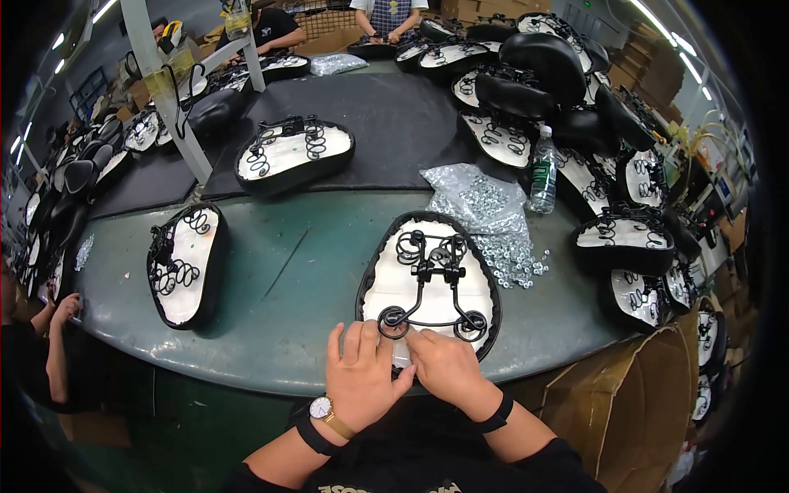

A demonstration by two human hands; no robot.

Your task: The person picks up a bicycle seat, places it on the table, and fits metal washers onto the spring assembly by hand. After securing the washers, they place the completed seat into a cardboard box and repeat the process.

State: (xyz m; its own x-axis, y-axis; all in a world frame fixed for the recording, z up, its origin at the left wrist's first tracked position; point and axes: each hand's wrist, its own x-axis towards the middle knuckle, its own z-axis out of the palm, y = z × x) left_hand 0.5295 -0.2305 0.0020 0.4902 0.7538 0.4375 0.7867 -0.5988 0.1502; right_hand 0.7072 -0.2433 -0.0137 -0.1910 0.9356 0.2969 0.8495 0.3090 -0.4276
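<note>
An upturned bicycle saddle [445, 310] lies in front of me, its white underside and black spring frame [440, 271] facing up. My left hand [359, 366] rests over its near left edge, fingers stretched out and thumb apart, beside the near left coil spring [393, 321]. From the right, my right hand [448, 367] reaches to the same coil with its fingers curled in. Whatever its fingertips may hold is hidden. Loose metal nuts [511, 259] have spilled from a clear plastic bag [475, 194] just beyond the saddle's right side.
Other upturned saddles lie at the left [191, 267] and on a black mat [386, 131]. Saddles [629, 242] pile up along the right, near a plastic bottle [543, 172]. A cardboard box [616, 403] stands below the right edge. Co-workers are at the far side and left.
</note>
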